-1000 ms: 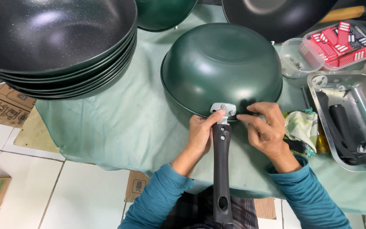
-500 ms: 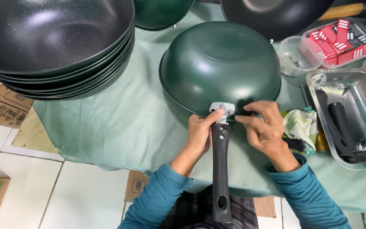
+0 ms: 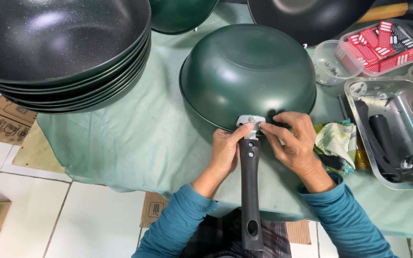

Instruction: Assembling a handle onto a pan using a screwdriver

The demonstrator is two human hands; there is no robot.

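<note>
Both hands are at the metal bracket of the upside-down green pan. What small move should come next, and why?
Probably press the bracket flat against the pan wall. The left hand and right hand both pinch it at the rim, and the black handle already lies in line beneath it.

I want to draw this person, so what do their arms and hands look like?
Both arms wear long teal-blue sleeves, the left sleeve and the right sleeve, bunched a little at the wrists. The left hand and right hand are bare: no gloves, rings or watch show.
</note>
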